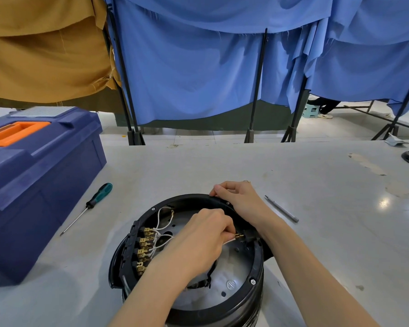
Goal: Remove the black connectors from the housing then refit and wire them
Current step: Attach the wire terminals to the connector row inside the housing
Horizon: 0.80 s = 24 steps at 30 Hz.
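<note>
**A:** Where's the housing (pixel 259 260)?

**B:** Open side up on the tabletop (pixel 316 185), at the near edge, right in front of the person.

**A:** Hands?

**B:** Right hand (pixel 236 197): grip curled over the far rim. I'd say it's bracing the shell so it doesn't turn. Left hand (pixel 206 234) reaches inside, grip pinched on a brass terminal (pixel 239 236) at the small black connector (pixel 249 239) on the right wall.

**A:** Pulling off or pushing on?

**B:** Can't tell. The terminal touches the connector, and the hand hides the wire behind it.

**A:** Other side?

**B:** Long black connector strip (pixel 130 244) seated on the left wall. White wires (pixel 162 232) run from its brass tabs (pixel 143 241) toward the middle, so that side looks wired.

**A:** Counts.

**B:**
- Housing: one.
- Black connectors in view: two, the strip and the small one.
- Tab clusters on the strip: four by my count.
- White wires: at least four. They overlap, so no exact number.
- Rim screws visible: three.
- Screwdriver (pixel 90 204): one, green handle, lying left of the housing.
- Grey metal shaft (pixel 282 209): one, just right of the housing by the right forearm.
- Blue toolbox (pixel 45 185): one, lid shut, far left.

**A:** Why are the tools split like that?

**B:** My guess is one per side, each near a hand. Neither is being touched.
</note>
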{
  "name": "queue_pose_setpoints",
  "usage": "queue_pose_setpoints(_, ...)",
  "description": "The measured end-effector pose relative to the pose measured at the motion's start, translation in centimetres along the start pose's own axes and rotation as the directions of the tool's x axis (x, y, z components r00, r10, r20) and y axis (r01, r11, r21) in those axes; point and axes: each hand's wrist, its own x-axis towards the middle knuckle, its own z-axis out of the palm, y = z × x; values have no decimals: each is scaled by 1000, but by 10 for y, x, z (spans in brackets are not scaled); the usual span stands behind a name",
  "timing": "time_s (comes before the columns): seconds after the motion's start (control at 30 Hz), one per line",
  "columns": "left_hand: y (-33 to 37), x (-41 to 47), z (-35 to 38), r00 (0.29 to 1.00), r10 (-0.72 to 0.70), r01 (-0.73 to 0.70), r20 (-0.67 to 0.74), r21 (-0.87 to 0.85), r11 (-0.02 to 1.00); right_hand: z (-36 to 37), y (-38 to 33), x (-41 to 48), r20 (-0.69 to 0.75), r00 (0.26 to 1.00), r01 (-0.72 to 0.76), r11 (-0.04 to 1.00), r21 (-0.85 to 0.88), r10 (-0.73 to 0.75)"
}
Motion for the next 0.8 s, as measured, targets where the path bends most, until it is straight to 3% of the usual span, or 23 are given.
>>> queue_pose_setpoints(0.4, -4, 16, -15, 989, 89, -81, 117, -75, 994, 0, 0, 2, -17, 1000, 8, 1000, 6, -7)
queue_pose_setpoints(0.6, -9, 19, -14, 988, 89, -61, 123, -220, 974, 1, 1, 4, -44, 999, 20, 999, -35, -21)
queue_pose_setpoints(0.8, -7, 22, -14, 983, 80, -44, 168, -208, 977, 1, 0, 4, -48, 999, 20, 999, -40, -22)
